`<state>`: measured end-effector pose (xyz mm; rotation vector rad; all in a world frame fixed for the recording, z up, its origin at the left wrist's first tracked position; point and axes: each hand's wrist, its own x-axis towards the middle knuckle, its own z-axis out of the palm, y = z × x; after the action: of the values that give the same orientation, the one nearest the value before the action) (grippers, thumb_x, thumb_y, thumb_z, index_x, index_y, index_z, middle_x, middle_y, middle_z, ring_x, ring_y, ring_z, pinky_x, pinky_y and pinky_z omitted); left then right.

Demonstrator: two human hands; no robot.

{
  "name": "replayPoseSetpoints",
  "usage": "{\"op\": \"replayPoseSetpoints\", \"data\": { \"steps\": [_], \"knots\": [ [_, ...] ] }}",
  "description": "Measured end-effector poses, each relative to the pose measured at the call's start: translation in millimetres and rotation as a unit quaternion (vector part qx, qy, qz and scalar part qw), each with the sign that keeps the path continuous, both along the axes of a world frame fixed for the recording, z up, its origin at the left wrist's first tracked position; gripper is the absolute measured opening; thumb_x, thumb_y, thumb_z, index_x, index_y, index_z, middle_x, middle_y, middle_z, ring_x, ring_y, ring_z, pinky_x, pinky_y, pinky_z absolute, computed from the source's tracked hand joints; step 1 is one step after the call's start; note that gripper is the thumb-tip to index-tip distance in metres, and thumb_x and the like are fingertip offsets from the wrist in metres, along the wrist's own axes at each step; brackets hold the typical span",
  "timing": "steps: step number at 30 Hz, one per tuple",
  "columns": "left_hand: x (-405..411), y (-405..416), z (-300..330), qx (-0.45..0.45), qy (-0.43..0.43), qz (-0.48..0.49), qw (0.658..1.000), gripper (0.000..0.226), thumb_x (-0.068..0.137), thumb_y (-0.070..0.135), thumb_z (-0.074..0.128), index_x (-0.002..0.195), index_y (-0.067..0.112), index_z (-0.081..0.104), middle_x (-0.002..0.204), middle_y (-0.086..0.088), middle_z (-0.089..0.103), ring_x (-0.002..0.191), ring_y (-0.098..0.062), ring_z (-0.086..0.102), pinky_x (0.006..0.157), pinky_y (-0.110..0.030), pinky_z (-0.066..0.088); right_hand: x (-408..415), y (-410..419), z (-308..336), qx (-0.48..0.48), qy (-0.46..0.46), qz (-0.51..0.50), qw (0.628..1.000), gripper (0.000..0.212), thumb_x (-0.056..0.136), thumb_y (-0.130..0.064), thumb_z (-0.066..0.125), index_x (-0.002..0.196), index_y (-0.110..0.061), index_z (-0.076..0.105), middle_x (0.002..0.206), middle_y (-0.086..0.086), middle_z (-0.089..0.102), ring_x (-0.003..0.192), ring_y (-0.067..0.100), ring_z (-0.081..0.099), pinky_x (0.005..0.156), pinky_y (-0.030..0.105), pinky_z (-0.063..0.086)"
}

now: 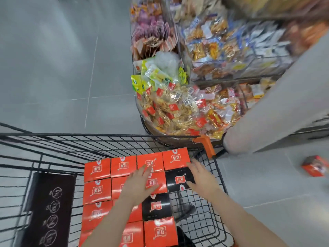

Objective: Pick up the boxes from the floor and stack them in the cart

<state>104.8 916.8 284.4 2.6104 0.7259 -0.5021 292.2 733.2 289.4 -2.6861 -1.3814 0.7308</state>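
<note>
A black wire cart [110, 135] fills the lower half of the head view. Inside it lie several flat orange boxes [97, 169] in rows, with two black boxes [156, 205] of the same print among them. My left hand [140, 182] lies flat, fingers straight, on an orange box in the middle row. My right hand [201, 175] hovers with spread fingers over the right edge of the upper black box [178, 179]. Neither hand holds anything. One more orange box [314, 165] lies on the grey floor to the right of the cart.
Wire display racks [236, 79] piled with bagged snacks [179, 111] stand just beyond the cart's far right corner. A person's grey-clad leg [277, 111] stands at the right. A black flap with warning signs [49, 207] lies in the cart's left part. Grey tiled floor [53, 68] spreads at the upper left.
</note>
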Motion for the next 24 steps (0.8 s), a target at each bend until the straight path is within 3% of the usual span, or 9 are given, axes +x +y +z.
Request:
{"op": "replayPoseSetpoints", "data": {
  "steps": [4,9,12,14,17,19,24],
  "knots": [
    [33.5,2.6,66.8,0.05,-0.112,-0.066,0.99,0.086,0.079,0.075,0.022,0.145,0.02,0.029,0.144,0.001,0.036,0.127,-0.02,0.042,0.104,-0.036,0.037,4.6,-11.1,67.3,0.095,-0.043,-0.011,0.994,0.06,0.089,-0.028,0.055,0.144,-0.02,0.035,0.151,0.0,0.031,0.136,0.02,0.034,0.107,0.034,0.037],
    [70.3,-22.9,141.6,0.079,-0.208,-0.176,0.959,0.066,0.089,0.062,0.037,0.14,0.02,0.035,0.139,0.003,0.039,0.124,-0.018,0.043,0.099,-0.034,0.039,2.5,-68.1,145.2,0.146,-0.135,-0.053,0.979,0.053,0.085,-0.03,0.058,0.135,-0.017,0.047,0.136,0.003,0.049,0.122,0.023,0.049,0.093,0.035,0.047],
    [97.0,-56.6,176.4,0.086,-0.241,-0.239,0.937,0.067,0.088,0.064,0.035,0.139,0.019,0.037,0.137,0.001,0.043,0.123,-0.02,0.044,0.099,-0.034,0.041,-1.7,-119.1,182.4,0.134,-0.168,-0.118,0.969,0.054,0.09,-0.032,0.054,0.14,-0.019,0.04,0.144,0.003,0.041,0.132,0.021,0.04,0.102,0.031,0.039],
    [118.4,-85.6,198.8,0.08,-0.263,-0.284,0.919,0.069,0.084,0.067,0.031,0.133,0.02,0.042,0.127,0.001,0.048,0.114,-0.02,0.051,0.09,-0.035,0.047,-4.9,-157.5,206.1,0.138,-0.18,-0.165,0.96,0.054,0.09,-0.032,0.052,0.141,-0.018,0.04,0.147,0.004,0.038,0.135,0.023,0.037,0.104,0.032,0.037],
    [151.5,-138.1,236.6,0.07,-0.305,-0.34,0.887,0.067,0.082,0.067,0.03,0.124,0.018,0.048,0.112,-0.002,0.054,0.098,-0.025,0.057,0.077,-0.038,0.05,-8.7,-220.2,239.6,0.162,-0.215,-0.231,0.935,0.057,0.08,-0.032,0.051,0.134,-0.012,0.05,0.137,0.011,0.05,0.125,0.029,0.05,0.103,0.036,0.04],
    [173.0,-177.8,261.4,0.067,-0.343,-0.378,0.857,0.066,0.084,0.063,0.034,0.126,0.015,0.048,0.115,-0.004,0.056,0.101,-0.026,0.057,0.077,-0.038,0.051,-10.4,-266.6,258.5,0.176,-0.234,-0.286,0.912,0.056,0.076,-0.031,0.054,0.128,-0.011,0.056,0.128,0.011,0.057,0.115,0.029,0.057,0.097,0.035,0.044],
    [213.7,-287.9,316.4,0.076,-0.397,-0.441,0.801,0.061,0.087,0.061,0.039,0.126,0.015,0.048,0.113,-0.003,0.055,0.101,-0.023,0.056,0.079,-0.035,0.049,-20.4,-383.3,305.5,0.192,-0.292,-0.406,0.845,0.05,0.084,-0.025,0.059,0.133,-0.016,0.051,0.131,0.004,0.052,0.12,0.024,0.051,0.092,0.034,0.043]
  ]
}}
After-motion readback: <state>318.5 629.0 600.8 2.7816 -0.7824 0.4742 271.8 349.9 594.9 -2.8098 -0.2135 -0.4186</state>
